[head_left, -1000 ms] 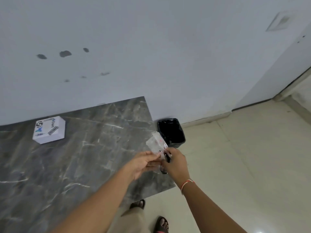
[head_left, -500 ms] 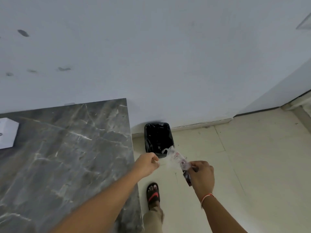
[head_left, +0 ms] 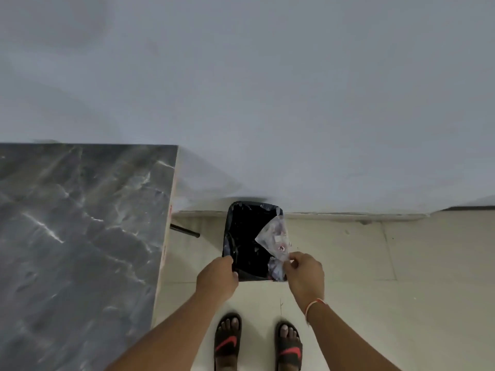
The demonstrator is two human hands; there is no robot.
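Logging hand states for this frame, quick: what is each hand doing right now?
Left hand: fingers curled; whether it holds anything cannot be told.
Right hand: pinching the clear plastic wrapper over the black bin.

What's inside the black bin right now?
Only a black liner shows inside the bin, nothing distinct on it. The clear wrapper pinched by the right hand covers its right side, and the left hand hides the near-left corner.
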